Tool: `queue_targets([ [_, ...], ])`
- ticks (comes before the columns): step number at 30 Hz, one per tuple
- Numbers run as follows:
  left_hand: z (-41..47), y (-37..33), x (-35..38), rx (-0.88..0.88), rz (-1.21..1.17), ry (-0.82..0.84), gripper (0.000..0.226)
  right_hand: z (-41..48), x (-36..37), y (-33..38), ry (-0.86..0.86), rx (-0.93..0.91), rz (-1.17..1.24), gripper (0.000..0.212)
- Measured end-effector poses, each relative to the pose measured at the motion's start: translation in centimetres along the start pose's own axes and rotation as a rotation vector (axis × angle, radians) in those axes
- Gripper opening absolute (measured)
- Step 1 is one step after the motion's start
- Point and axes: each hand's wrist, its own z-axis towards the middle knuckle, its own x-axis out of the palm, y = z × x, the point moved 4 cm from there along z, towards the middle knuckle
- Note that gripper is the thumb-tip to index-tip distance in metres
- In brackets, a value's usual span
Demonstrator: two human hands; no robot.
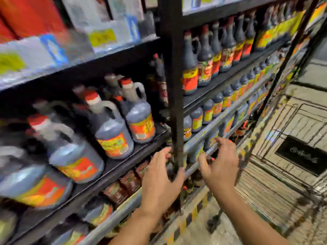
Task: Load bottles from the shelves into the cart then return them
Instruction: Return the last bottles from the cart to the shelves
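Dark sauce bottles with red caps and orange-red labels fill the black shelves; large handled jugs (113, 131) stand at the left and slimmer bottles (205, 64) at the right. My left hand (161, 179) reaches toward the black shelf post (175, 85), fingers spread, holding nothing. My right hand (219, 165) hovers with fingers curled apart in front of the lower row of small bottles (208, 140), empty. The wire cart (290, 174) stands at the right, its basket seen from above. The frame is blurred by motion.
Upper left shelf holds red packs (30, 15) and boxes with yellow price tags (102, 37). A lower shelf carries brown packets (123, 186). A yellow-black striped strip (191, 216) runs along the floor by the shelf base.
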Motion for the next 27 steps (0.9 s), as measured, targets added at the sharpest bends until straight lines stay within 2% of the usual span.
queue_targets([
  [3, -1.9, 1.5, -6.2, -0.048, -0.031, -0.103, 0.056, -1.7, 1.9, 7.3, 0.039, -0.111, 0.143, 0.052],
  [7, -4.4, 3.6, -13.3, -0.039, 0.04, -0.234, 0.054, -4.4, 4.0, 15.3, 0.082, -0.26, 0.254, 0.049],
  [14, -7.7, 7.6, -22.2, -0.135, 0.156, -0.473, 0.046, -7.2, 7.1, 24.5, 0.213, -0.459, 0.349, 0.047],
  [18, -8.2, 8.1, -23.7, -0.145, 0.245, -0.52, 0.043, -6.8, 8.3, 27.3, 0.263, -0.514, 0.301, 0.057],
  [21, -7.8, 8.6, -24.4, -0.201, 0.312, -0.564, 0.05, -5.5, 8.8, 29.2, 0.245, -0.536, 0.231, 0.062],
  [24, -7.2, 9.3, -24.6, -0.279, 0.347, -0.584, 0.062, -4.3, 9.1, 31.1, 0.2, -0.581, 0.076, 0.055],
  [27, -6.3, 9.4, -24.4, -0.327, 0.333, -0.568, 0.069, -3.3, 9.5, 32.6, 0.262, -0.564, -0.04, 0.051],
])
